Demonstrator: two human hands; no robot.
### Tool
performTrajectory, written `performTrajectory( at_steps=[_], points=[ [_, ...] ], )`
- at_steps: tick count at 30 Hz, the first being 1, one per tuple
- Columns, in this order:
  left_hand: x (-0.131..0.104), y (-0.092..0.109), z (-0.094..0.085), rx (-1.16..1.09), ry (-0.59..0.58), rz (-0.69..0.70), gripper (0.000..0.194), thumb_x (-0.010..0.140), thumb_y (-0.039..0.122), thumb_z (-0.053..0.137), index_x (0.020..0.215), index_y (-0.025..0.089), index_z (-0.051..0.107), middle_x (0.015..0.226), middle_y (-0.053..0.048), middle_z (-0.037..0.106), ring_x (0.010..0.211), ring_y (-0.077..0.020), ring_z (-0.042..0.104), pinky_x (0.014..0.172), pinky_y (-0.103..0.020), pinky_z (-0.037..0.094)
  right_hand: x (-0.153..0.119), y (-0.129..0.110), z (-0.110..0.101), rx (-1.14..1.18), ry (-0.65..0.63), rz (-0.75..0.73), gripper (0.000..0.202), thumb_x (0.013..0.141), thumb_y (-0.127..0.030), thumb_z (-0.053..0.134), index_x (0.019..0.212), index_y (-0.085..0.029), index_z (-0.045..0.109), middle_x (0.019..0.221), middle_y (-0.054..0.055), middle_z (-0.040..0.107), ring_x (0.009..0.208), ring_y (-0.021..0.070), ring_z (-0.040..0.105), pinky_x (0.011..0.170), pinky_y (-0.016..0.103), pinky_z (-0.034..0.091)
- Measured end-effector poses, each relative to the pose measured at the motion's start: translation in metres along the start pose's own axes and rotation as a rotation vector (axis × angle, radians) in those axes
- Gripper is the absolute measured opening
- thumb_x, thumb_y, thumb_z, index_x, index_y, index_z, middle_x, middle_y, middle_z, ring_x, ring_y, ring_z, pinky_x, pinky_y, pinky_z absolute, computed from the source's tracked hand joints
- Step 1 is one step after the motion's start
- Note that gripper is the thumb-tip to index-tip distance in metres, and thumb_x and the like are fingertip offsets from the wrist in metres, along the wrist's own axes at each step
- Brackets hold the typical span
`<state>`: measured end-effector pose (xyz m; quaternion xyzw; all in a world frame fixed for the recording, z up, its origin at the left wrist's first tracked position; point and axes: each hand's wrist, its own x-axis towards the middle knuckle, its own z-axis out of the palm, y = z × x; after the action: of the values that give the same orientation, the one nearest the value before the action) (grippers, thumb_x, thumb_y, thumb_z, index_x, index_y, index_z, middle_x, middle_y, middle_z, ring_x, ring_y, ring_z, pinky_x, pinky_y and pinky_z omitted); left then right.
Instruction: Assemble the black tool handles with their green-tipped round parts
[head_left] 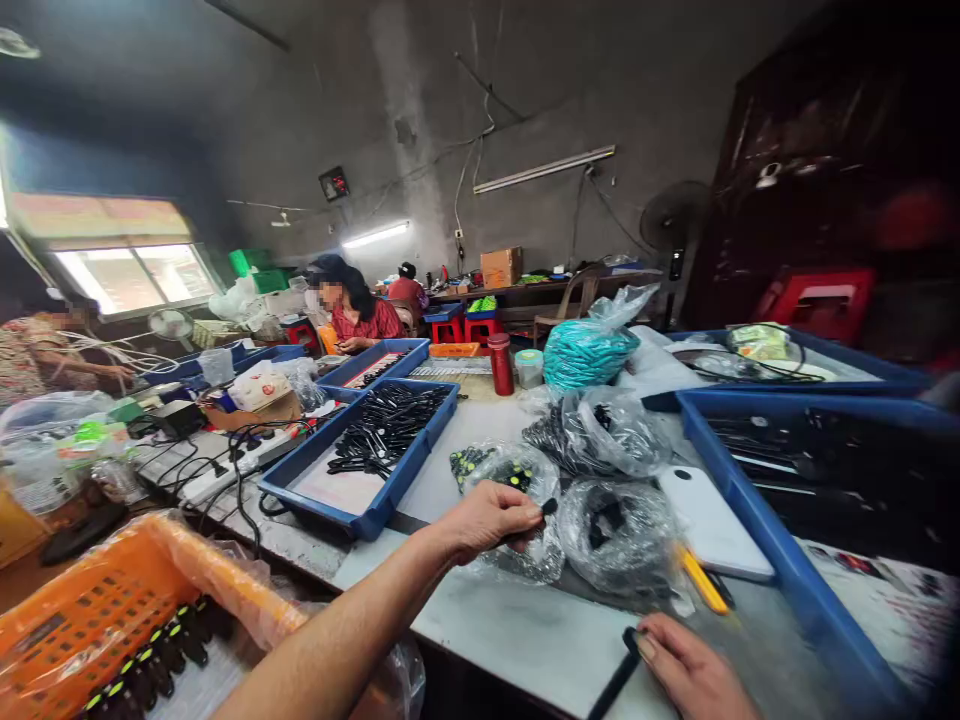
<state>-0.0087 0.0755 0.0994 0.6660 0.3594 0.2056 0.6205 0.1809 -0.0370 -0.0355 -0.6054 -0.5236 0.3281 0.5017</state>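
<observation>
My left hand (491, 520) reaches over the middle of the table, its thumb and fingers pinching a small black piece (549, 507). Just beyond it lie clear plastic bags; one bag (517, 468) shows black parts with yellow-green dots. Beside that hand, another open bag (619, 535) holds dark parts. At the front edge of the table, my right hand (690, 670) is closed on one end of a long, thin black part (616, 678), which slants down and out of the picture. The exact kind of both black pieces cannot be made out.
A blue tray (367, 525) of black parts stands left, another blue tray (787, 560) right. Near the right hand are a yellow cutter (705, 582) and a white flat board (712, 520). An orange crate (97, 590) is at lower left. A co-worker (360, 310) sits across.
</observation>
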Motion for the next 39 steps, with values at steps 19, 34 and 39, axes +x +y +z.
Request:
performTrajectory(
  at_steps=[19,34,39],
  points=[
    [0.001,-0.051,0.086,-0.140,0.044,-0.102,0.028,0.063,0.040,0.058,0.058,0.015,0.046,0.044,0.008,0.039,0.036,-0.0050,0.038,0.038,-0.018,0.031,-0.002,-0.006,-0.002,0.137,-0.072,0.025,0.028,0.076,-0.040,0.044,0.057,-0.020,0.041,0.051,-0.006,0.033,0.048,0.0128,0.032,0.044,0.021,0.027],
    [-0.002,-0.061,0.080,-0.653,0.202,-0.208,0.035,0.053,0.039,0.070,0.064,0.014,0.047,0.047,0.004,0.047,0.039,-0.0060,0.042,0.042,-0.022,0.043,-0.002,-0.002,-0.004,0.110,-0.063,0.029,0.028,0.075,-0.040,0.046,0.057,-0.019,0.044,0.052,-0.005,0.034,0.048,0.0127,0.033,0.044,0.022,0.027],
    [-0.001,-0.062,0.086,-0.609,0.248,-0.173,0.035,0.054,0.040,0.069,0.060,0.015,0.046,0.046,0.005,0.046,0.037,-0.0056,0.041,0.040,-0.021,0.041,-0.002,-0.003,-0.004,0.113,-0.069,0.010,0.027,0.075,-0.039,0.047,0.057,-0.019,0.043,0.052,-0.005,0.033,0.049,0.0128,0.033,0.044,0.022,0.027]
  ],
)
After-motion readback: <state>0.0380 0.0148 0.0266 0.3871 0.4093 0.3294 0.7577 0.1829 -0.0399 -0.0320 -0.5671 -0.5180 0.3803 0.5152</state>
